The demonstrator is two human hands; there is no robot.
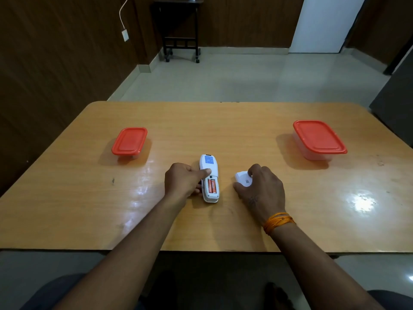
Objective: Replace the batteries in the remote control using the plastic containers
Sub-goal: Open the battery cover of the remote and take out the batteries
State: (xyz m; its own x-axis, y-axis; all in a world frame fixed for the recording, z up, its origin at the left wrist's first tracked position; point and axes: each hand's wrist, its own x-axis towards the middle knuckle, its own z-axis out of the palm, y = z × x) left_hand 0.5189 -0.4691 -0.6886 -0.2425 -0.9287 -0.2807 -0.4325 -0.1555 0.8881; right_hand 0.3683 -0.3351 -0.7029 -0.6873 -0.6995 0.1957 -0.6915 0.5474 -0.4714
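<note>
A white remote control (209, 163) lies face down near the middle of the wooden table (223, 121), its battery bay uncovered with two orange batteries (212, 186) inside. My left hand (182, 180) grips the remote from its left side, thumb across its back. My right hand (261, 189), just right of the remote, holds the white battery cover (242, 179) against the table. A small clear container with a red lid (129, 141) stands at the left. A larger red-lidded container (318, 138) stands at the right. Both lids are on.
The table's front edge runs just below my forearms. Beyond the far edge is tiled floor with a dark wheeled stand (181, 39) against the wood-panelled wall and a white door (324, 23). A dark cabinet (395, 101) stands at the far right.
</note>
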